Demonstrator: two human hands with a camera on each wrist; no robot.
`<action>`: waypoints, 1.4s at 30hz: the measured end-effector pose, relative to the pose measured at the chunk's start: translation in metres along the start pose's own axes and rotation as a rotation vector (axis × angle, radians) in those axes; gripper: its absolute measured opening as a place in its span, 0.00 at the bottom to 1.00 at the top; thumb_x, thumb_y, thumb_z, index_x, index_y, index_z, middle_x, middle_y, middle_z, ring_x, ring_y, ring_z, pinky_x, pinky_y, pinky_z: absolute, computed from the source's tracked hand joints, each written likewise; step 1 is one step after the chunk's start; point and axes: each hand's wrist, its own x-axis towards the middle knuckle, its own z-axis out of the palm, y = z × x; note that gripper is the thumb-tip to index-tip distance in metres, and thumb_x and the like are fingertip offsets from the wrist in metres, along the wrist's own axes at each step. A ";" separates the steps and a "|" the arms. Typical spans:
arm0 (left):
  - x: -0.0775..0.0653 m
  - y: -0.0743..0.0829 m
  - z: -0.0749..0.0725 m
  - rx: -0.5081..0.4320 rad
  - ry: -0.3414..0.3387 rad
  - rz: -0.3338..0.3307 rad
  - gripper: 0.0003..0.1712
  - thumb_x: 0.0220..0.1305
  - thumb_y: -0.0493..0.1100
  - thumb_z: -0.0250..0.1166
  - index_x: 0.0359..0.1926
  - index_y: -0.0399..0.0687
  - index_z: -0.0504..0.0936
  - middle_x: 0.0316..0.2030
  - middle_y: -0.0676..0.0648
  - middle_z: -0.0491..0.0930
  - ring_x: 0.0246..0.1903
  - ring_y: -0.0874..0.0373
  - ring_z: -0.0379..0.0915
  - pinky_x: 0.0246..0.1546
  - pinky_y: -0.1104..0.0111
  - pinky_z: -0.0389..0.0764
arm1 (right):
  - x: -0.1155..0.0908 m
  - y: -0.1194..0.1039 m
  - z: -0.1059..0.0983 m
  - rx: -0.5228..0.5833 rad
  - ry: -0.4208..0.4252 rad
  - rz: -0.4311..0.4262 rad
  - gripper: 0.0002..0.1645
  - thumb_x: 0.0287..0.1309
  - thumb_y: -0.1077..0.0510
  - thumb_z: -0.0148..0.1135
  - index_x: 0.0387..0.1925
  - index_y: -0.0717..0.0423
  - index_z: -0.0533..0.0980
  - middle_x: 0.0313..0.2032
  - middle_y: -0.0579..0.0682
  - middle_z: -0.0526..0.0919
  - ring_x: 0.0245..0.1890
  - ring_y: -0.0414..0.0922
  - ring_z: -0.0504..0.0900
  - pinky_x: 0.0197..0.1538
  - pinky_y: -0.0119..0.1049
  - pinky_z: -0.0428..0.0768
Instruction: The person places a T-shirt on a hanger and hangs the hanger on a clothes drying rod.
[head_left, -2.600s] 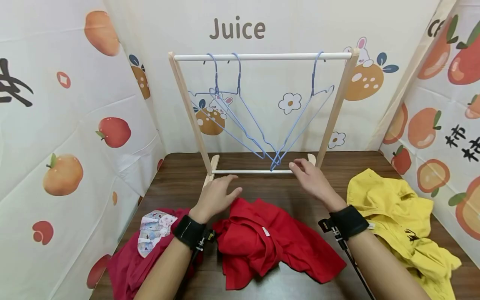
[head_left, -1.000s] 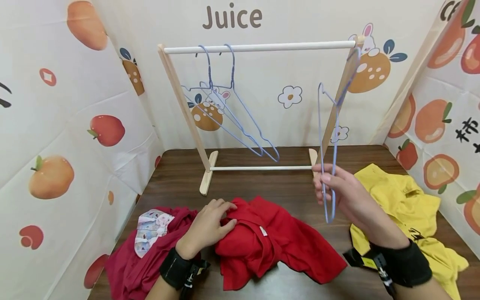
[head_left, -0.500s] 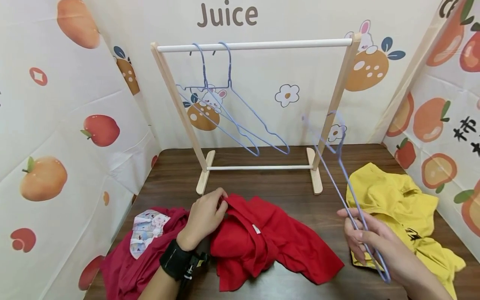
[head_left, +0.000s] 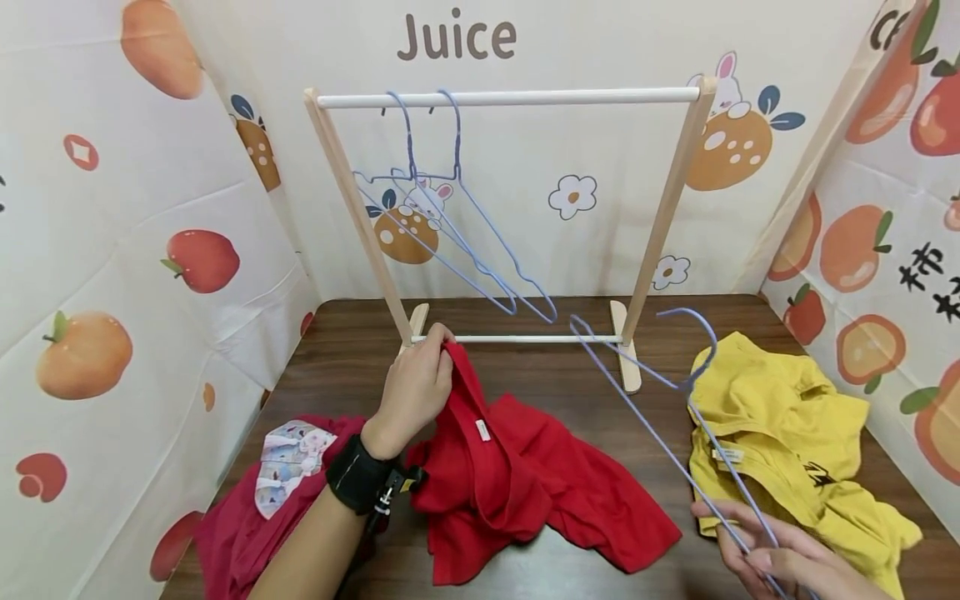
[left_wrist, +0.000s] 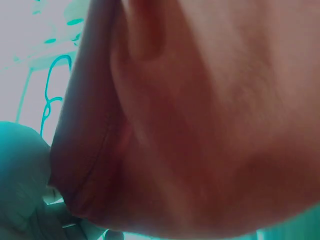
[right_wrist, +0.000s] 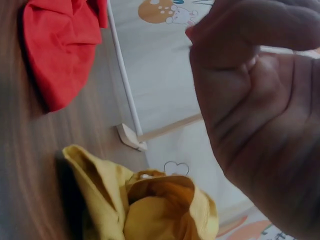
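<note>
My left hand (head_left: 415, 387) pinches the neckline of a red shirt (head_left: 600, 496) and holds it raised, while the rest of the shirt lies crumpled on the table. A white label shows inside the collar. In the left wrist view the lifted red cloth (left_wrist: 190, 150) covers most of the picture. At the lower right, my right hand (head_left: 787, 554) grips a blue wire hanger (head_left: 637, 410) by one end. The hanger slants to the upper left, its hook above the table beside the yellow shirt. In the right wrist view the hand (right_wrist: 265, 110) has its thumb bent inward; the hanger is not clearly visible there.
A wooden rack with a white rail (head_left: 570, 97) stands at the back; two blue hangers (head_left: 495, 229) hang on its left side. A yellow shirt (head_left: 787, 408) lies on the right, and a dark pink garment (head_left: 247, 533) with a patterned patch on the left. Printed cloth walls surround the table.
My right hand has taken the rightmost hanger off the rail and brought it down to the lower right. My left hand has moved onto the red shirt, taken its neckline and lifted it.
</note>
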 end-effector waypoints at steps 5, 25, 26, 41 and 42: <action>0.010 0.002 -0.006 0.003 0.003 0.028 0.05 0.73 0.38 0.57 0.45 0.46 0.79 0.33 0.48 0.82 0.30 0.52 0.77 0.32 0.58 0.78 | 0.000 0.014 -0.005 -0.065 -0.198 -0.116 0.45 0.63 0.77 0.16 0.81 0.58 0.43 0.29 0.59 0.51 0.21 0.50 0.53 0.17 0.34 0.54; 0.018 0.026 -0.023 -0.057 -0.003 0.147 0.06 0.66 0.39 0.70 0.44 0.48 0.85 0.38 0.49 0.85 0.37 0.56 0.75 0.38 0.64 0.78 | 0.020 0.022 0.002 -0.346 -0.140 0.050 0.34 0.78 0.66 0.36 0.80 0.46 0.56 0.62 0.42 0.77 0.37 0.32 0.70 0.37 0.27 0.68; 0.015 0.031 -0.024 -0.055 -0.006 0.170 0.06 0.66 0.39 0.70 0.44 0.49 0.85 0.38 0.49 0.84 0.37 0.57 0.75 0.38 0.65 0.78 | 0.023 0.022 0.003 -0.350 -0.147 0.047 0.34 0.78 0.66 0.36 0.80 0.46 0.56 0.52 0.46 0.80 0.33 0.34 0.68 0.34 0.27 0.67; -0.018 0.079 -0.026 -0.111 -0.062 0.417 0.07 0.65 0.39 0.68 0.43 0.54 0.84 0.38 0.56 0.81 0.40 0.65 0.76 0.40 0.72 0.79 | 0.056 0.024 0.016 -0.130 -0.207 0.069 0.35 0.77 0.68 0.26 0.81 0.54 0.49 0.29 0.60 0.52 0.24 0.52 0.52 0.23 0.36 0.55; -0.020 0.082 -0.026 -0.120 -0.067 0.425 0.07 0.65 0.39 0.68 0.43 0.54 0.84 0.38 0.57 0.81 0.40 0.65 0.75 0.40 0.73 0.79 | 0.058 0.025 0.017 -0.114 -0.204 0.076 0.34 0.78 0.67 0.26 0.81 0.54 0.49 0.29 0.60 0.52 0.24 0.52 0.52 0.23 0.37 0.55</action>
